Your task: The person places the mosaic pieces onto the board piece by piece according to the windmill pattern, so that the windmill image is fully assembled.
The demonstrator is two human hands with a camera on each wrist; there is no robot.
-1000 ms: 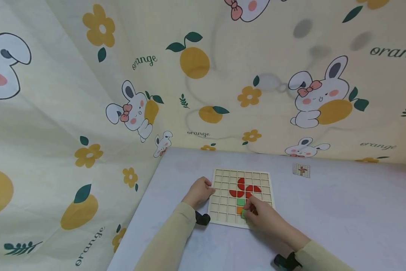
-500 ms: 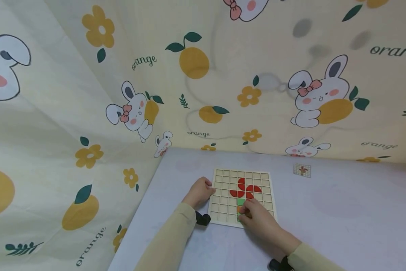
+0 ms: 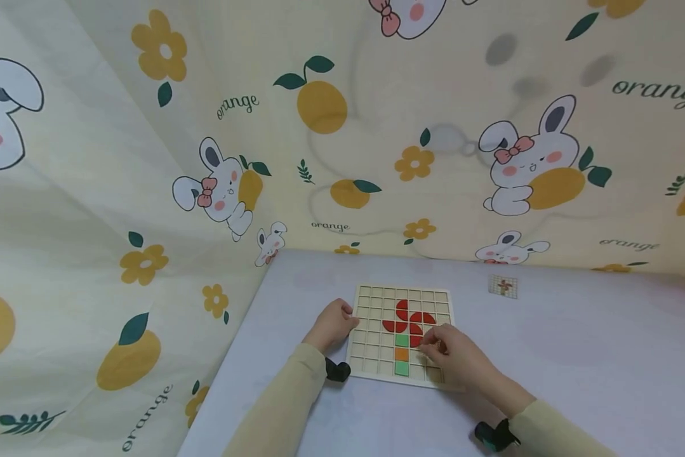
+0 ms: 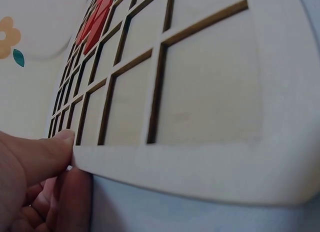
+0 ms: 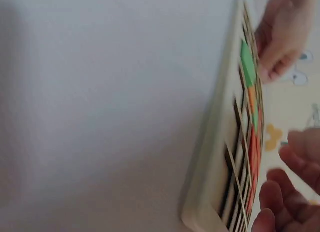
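Note:
A pale square grid board (image 3: pixel 372 347) lies on the table, with several red rounded pieces (image 3: pixel 402 310) forming a pinwheel in its cells. Below them a green tile (image 3: pixel 402 341), an orange tile (image 3: pixel 402 355) and another green tile (image 3: pixel 402 368) stand in one column. My left hand (image 3: pixel 332 325) pinches the board's left edge; in the left wrist view the thumb (image 4: pixel 62 142) is on top and a finger lies lower. Over the board's right part hovers my right hand (image 3: pixel 459 355), fingers loosely bent and apart in the right wrist view, holding nothing visible.
A small card (image 3: pixel 503 286) printed with a pinwheel picture on a grid lies farther back on the right. Behind and to the left of the white table (image 3: pixel 593 355) hangs a curtain (image 3: pixel 376 146) with rabbits and oranges.
My right hand brought a green tile to the cell below the orange one, let go of it and drew back to the right. The left hand stayed on the board's edge.

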